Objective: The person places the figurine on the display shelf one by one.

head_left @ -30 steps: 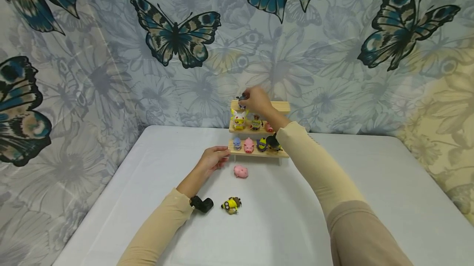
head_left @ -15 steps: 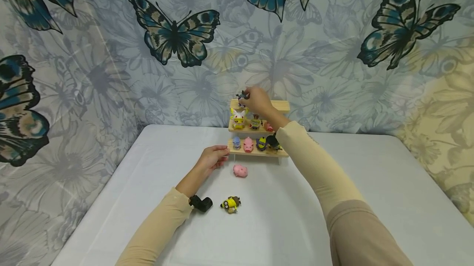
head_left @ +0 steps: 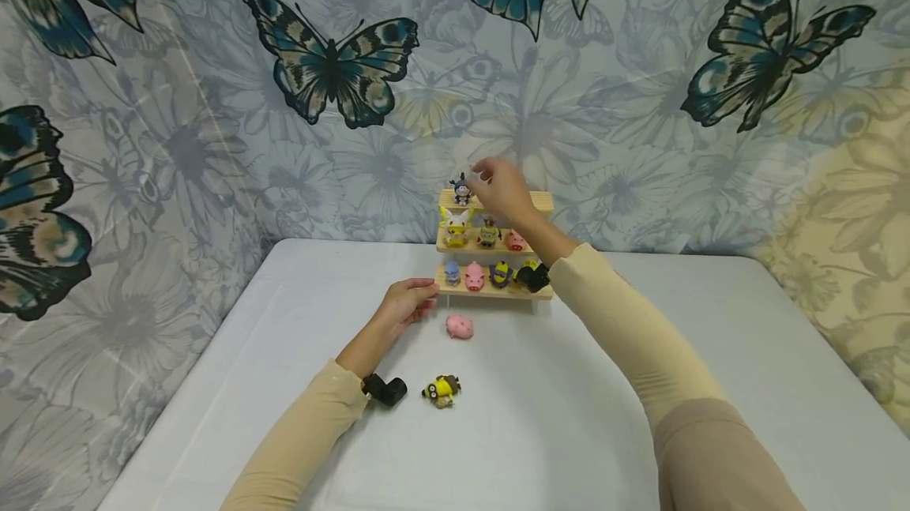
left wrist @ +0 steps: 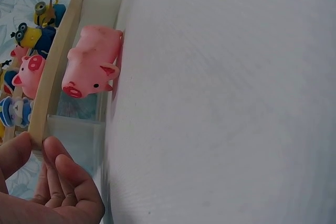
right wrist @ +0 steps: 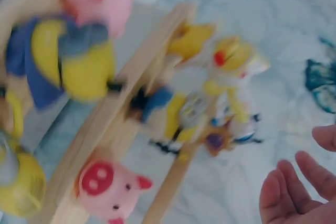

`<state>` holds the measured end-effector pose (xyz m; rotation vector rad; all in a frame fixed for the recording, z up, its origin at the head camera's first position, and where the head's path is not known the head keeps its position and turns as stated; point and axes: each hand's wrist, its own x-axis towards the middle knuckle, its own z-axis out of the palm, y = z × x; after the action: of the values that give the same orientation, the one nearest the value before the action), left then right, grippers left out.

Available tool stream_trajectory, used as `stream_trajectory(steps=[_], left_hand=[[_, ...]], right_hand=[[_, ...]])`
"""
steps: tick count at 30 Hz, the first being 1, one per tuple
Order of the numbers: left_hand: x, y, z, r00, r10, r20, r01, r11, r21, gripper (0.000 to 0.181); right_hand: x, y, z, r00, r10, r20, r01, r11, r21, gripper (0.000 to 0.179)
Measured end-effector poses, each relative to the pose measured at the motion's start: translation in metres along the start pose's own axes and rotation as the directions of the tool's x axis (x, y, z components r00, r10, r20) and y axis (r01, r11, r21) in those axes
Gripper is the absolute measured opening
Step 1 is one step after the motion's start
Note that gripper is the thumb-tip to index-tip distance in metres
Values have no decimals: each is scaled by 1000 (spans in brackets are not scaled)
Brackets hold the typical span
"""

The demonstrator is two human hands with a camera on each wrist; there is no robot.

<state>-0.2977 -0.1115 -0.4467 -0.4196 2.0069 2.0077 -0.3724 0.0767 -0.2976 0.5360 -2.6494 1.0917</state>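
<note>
A small three-tier wooden display shelf (head_left: pixel 540 201) stands at the back of the table. My left hand (head_left: pixel 404 306) pinches the left end of its bottom board, thumb on one side and fingers on the other (left wrist: pixel 68 182). On the top tier's left end stands a dark figurine (head_left: pixel 461 192) with a pale face. Just right of it hovers my right hand (head_left: pixel 501 193); in the right wrist view its fingers (right wrist: pixel 294 187) are spread apart and hold nothing. The middle tier bears a yellow figurine with white ears (head_left: pixel 456 228), a Minion figurine (head_left: pixel 488 233) and a pink pig (head_left: pixel 515 240).
The bottom tier carries a blue figurine (head_left: pixel 452 273), a pink pig (head_left: pixel 474 276) and Minion figurines (head_left: pixel 501 275). Another pink pig (head_left: pixel 459 327) lies in front of the shelf. Nearer, a Minion figurine (head_left: pixel 442 391) lies on its side on the white table (head_left: pixel 540 416).
My right hand has let go of the dark figurine and drawn slightly right, leaving it standing on the top tier. The left hand keeps its pinch on the shelf.
</note>
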Motion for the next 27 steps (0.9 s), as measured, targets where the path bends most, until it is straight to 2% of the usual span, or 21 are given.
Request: stream_trajectory(steps=[4, 7, 14, 18, 23, 27], left_hand=[[-2, 1, 1, 1000, -1, 9, 1, 1000, 4, 37], [-2, 1, 1, 1000, -1, 9, 1, 1000, 7, 37], [-2, 1, 2, 1000, 13, -4, -13, 1000, -6, 35], [-3, 0, 2, 1000, 25, -7, -25, 1000, -2, 35], [-2, -1, 2, 1000, 29, -8, -29, 1000, -4, 35], [-1, -1, 2, 1000, 18, -6, -18, 1000, -12, 35]], right_hand=[[-18, -5, -3, 998, -63, -24, 65, 994, 89, 27], [-37, -11, -2, 995, -100, 10, 97, 986, 138, 23], [-81, -18, 14, 975, -199, 102, 190, 977, 92, 17], [-96, -16, 21, 964, -188, 190, 173, 981, 89, 15], [-111, -3, 35, 937, -203, 284, 192, 979, 66, 14], [-120, 8, 48, 899, -202, 388, 211, 977, 19, 15]])
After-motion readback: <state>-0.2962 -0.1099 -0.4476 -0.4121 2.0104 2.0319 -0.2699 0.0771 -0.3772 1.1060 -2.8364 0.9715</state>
